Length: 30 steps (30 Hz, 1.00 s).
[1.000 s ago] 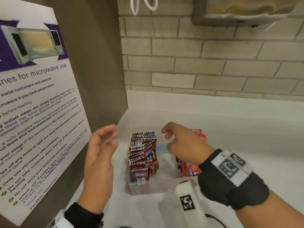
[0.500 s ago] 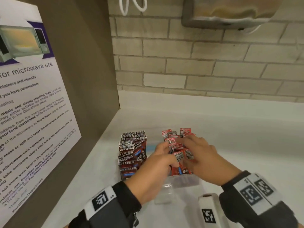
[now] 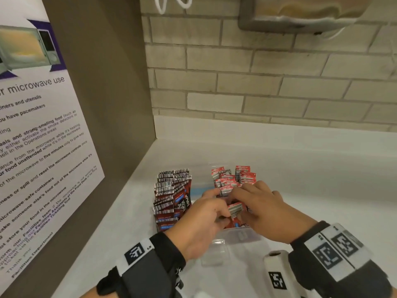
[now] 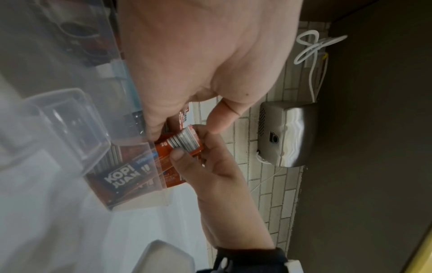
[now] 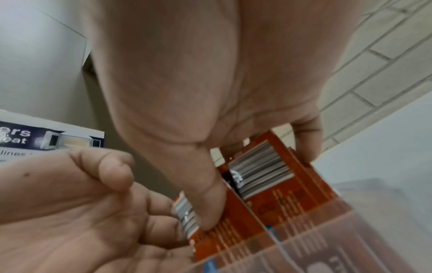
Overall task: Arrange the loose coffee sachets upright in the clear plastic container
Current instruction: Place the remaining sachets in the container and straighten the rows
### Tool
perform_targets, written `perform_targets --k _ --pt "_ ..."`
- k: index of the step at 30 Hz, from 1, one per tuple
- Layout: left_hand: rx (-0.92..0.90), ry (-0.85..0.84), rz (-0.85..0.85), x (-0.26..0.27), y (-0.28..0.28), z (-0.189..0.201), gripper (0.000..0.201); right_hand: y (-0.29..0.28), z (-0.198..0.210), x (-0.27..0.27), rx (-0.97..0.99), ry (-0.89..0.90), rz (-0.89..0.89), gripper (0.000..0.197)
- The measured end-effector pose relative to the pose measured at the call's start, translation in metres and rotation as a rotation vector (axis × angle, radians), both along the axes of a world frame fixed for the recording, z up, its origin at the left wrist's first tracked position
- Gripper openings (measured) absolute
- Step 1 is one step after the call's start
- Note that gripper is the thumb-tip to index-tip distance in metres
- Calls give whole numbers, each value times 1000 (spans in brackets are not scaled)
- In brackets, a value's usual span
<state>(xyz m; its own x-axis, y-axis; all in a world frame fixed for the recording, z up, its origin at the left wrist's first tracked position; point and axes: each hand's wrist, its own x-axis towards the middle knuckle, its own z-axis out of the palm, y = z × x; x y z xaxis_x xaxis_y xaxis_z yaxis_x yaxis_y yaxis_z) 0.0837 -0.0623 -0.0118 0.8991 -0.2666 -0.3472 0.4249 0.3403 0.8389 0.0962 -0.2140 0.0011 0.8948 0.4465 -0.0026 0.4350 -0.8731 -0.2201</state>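
A clear plastic container (image 3: pixel 241 235) stands on the white counter. Its left row holds dark sachets (image 3: pixel 171 194) upright, barcodes up. Its right row holds red sachets (image 3: pixel 234 179), standing unevenly. Both hands are in the front of the right row. My left hand (image 3: pixel 221 212) curls its fingers round a red sachet (image 3: pixel 235 208) from the left. My right hand (image 3: pixel 241 203) pinches the same bunch from the right, its thumb (image 5: pixel 210 212) pressed on a sachet's face (image 5: pixel 261 173). In the left wrist view the sachet bunch (image 4: pixel 185 142) sits between both hands above the container wall (image 4: pixel 140 184).
A brown panel with a microwave poster (image 3: pixel 38 147) closes the left side. A brick wall (image 3: pixel 268 82) runs behind, with a metal dispenser (image 3: pixel 300 16) and a white cord (image 3: pixel 171 5) above. A small clear tub (image 3: pixel 214 252) and a white marked device (image 3: pixel 277 274) lie in front.
My left hand came from the raised, open pose left of the container into the right row. My right hand dropped into the same row, and both now grip red sachets there.
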Motion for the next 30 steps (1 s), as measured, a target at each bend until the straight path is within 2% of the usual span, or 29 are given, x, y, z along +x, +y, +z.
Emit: perform_targets --k 2,6,8,11,13,15,18,23,30 --pt "39 -20 -8 1 0 1 65 -4 1 1 5 26 23 38" --pt "136 -59 -30 2 -1 3 84 -10 -1 9 78 21 117 39" --pt "174 -60 -47 1 -1 5 82 -12 -2 12 133 22 115 38" --pt "205 -55 -54 1 -1 6 64 -14 4 12 207 33 105 32" --pt "198 -59 -50 1 0 6 60 -16 10 12 276 39 115 34" --pt "190 -69 -28 1 0 6 64 -17 18 11 310 35 106 44" --pt "164 -82 -20 0 0 4 86 -20 32 9 381 36 78 45" --pt "228 -144 -50 1 2 3 67 -25 53 6 495 37 37 30" --pt "167 -188 -80 -3 0 9 72 -30 69 2 503 -60 52 28"
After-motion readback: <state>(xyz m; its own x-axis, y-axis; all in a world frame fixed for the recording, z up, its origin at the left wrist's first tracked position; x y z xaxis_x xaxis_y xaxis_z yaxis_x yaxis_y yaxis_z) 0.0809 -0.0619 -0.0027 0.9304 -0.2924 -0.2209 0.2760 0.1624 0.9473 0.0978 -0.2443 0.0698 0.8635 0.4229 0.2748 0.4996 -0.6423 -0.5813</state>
